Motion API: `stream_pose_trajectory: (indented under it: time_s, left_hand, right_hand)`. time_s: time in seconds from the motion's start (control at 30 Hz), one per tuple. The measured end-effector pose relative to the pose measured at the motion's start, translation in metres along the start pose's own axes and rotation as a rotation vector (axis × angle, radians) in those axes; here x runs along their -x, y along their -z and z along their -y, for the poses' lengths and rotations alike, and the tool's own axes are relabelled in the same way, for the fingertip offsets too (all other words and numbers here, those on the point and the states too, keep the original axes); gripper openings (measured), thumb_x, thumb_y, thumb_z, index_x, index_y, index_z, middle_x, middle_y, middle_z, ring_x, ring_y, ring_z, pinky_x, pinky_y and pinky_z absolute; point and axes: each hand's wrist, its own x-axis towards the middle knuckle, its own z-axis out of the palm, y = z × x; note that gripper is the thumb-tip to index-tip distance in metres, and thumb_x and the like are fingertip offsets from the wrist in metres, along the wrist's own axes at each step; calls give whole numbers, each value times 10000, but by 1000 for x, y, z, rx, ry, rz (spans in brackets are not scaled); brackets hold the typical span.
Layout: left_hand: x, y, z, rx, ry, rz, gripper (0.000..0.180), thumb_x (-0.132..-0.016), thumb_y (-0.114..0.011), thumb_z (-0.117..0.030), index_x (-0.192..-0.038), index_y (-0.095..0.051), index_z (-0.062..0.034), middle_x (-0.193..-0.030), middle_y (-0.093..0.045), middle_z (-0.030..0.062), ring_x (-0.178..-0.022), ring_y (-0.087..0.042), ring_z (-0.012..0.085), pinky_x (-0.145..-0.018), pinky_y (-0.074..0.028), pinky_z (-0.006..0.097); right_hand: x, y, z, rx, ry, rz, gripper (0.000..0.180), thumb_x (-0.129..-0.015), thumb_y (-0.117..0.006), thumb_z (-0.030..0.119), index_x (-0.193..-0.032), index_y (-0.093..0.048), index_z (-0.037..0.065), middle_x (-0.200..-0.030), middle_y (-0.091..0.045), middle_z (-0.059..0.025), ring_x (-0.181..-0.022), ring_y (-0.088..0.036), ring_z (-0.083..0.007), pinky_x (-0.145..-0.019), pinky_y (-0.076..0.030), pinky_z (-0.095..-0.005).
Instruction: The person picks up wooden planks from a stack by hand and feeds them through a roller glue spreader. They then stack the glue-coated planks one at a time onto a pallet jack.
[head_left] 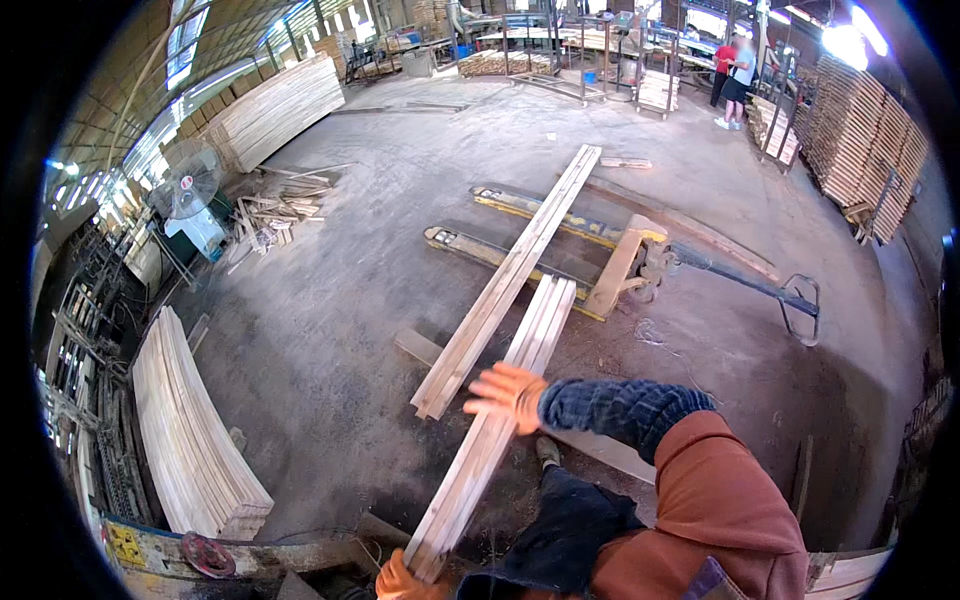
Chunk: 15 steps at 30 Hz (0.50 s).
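Observation:
A bundle of narrow wooden boards (465, 475) runs from the lower edge up toward the pallet jack. My left hand (402, 582), in an orange glove, grips its near end; part of that hand is cut off by the picture's edge. Farther along, my right hand (510, 396), also gloved in orange, lies across the top of the boards with its fingers spread. To the left of this bundle, a longer bundle of boards (515, 270) rests across the forks of the yellow pallet jack (615, 265).
A stack of long boards (190, 440) stands at left, near a floor fan (187, 185) and scrap wood (280, 212). Short planks (418, 346) lie under the bundles. The pallet jack's handle (800, 310) extends right. Tall wood stacks (865, 145) and two people (735, 80) are farther off.

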Motion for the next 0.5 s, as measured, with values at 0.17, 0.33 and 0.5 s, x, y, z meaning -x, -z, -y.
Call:
stream_pose_trajectory:
  time_s: [0.17,0.33,0.5]
  left_hand:
    - [40,19,41,-179,11,279,803,-878,-695,-548,-1485,-486,-65,-1351,-656,121,-1223,-615,261,-1027,-481,376]
    - [-25,-7,7,-49,-316,-83,745,-830,-731,-531,-1422,-561,-113,-1230,-684,115,-1071,-651,322,-851,-549,446]
    - [-101,-11,-101,110,-29,-124,1069,-524,-887,-531,-1401,-484,-71,-1195,-665,149,-1131,-626,366,-991,-469,522]
  right_hand:
    - [10,10,-5,-33,-21,15,1201,-573,-889,351,-1615,-305,224,-1540,-461,-186,-1501,-343,-399,-1279,-136,-569]
    - [-19,-11,53,-57,50,-160,1044,-574,-822,260,-1523,-421,89,-1384,-555,-186,-1366,-476,-390,-1249,-235,-581]
    - [-54,-15,104,-199,226,-156,959,-644,-838,407,-1489,-471,142,-1390,-559,-172,-1354,-486,-364,-1238,-250,-581]
